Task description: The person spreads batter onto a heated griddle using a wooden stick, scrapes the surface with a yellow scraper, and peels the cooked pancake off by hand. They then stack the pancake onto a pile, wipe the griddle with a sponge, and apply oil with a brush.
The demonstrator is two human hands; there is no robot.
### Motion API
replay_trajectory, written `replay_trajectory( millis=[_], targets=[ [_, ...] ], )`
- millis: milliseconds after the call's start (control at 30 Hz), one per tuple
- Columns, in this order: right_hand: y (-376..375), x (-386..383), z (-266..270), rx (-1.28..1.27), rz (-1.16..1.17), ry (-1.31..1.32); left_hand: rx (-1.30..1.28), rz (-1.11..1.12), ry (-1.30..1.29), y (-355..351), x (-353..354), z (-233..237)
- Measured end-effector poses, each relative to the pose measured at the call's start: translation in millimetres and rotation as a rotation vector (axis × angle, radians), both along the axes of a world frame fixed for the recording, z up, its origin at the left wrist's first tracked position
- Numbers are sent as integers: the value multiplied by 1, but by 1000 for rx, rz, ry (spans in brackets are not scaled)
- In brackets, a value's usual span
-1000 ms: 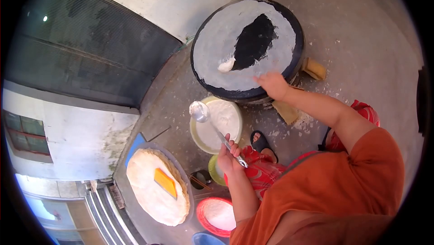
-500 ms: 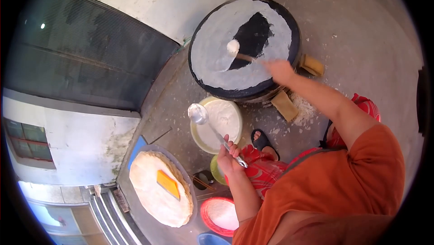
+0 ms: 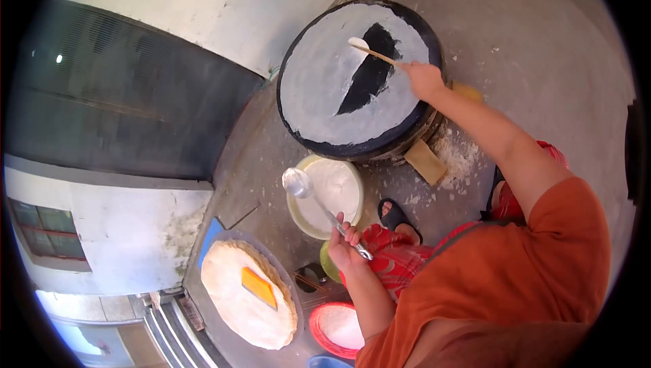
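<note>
Over the round black griddle [image 3: 369,139], my right hand [image 3: 426,80] is closed around the handle of a thin wooden batter spreader [image 3: 380,56]. The spreader's end is coated white and rests near the upper edge of a bare dark patch. Pale batter [image 3: 312,83] covers most of the griddle around that patch. My left hand [image 3: 344,244] grips the handle of a metal ladle [image 3: 297,182]. The ladle's bowl, smeared with batter, hangs over the rim of a cream-coloured tub [image 3: 307,224] of white batter.
A stack of thin round flatbreads [image 3: 227,286] stands at lower left with an orange scraper [image 3: 258,288] on top. Nearby are a red basin [image 3: 319,334] holding something white, a green container [image 3: 328,266] and a blue basin [image 3: 329,362]. A tan block [image 3: 426,162] sits by the griddle's base.
The spreader has swept up and across the griddle, and the bare dark patch has become narrower. My left hand still holds the ladle in nearly the same place.
</note>
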State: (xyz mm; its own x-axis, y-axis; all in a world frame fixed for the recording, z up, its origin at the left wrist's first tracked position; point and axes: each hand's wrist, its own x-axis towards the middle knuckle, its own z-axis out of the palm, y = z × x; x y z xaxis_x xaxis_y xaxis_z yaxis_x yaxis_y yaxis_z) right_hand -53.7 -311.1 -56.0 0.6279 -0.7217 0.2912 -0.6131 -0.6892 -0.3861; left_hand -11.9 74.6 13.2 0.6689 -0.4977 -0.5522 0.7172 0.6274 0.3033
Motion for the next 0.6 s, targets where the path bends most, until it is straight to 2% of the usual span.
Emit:
replay_trajectory(
  millis=[100,167,200,267,367,433,500,533,600],
  targets=[
    [34,-2,4,229,-76,-15,-48,-4,-5,3,3,-5],
    [50,-12,-7,-13,209,-104,-32,15,-16,-1,1,-1],
    [39,-11,-8,-8,206,-102,-26,12,-13,-2,1,-2],
    [5,-9,-4,-78,33,107,-64,-8,0,-2,0,-1],
    [-26,-16,3,-134,-44,62,-1,-7,10,-1,-1,0],
    [-8,-19,-1,-51,-70,83,2,10,6,-5,0,1],
    [21,-21,-9,164,-134,54,10,34,0,-7,1,2],
    [21,-20,-12,162,-135,52,14,40,-7,-7,2,2],
    [24,-23,-20,-70,95,89,28,41,-11,-9,1,1]
  ],
)
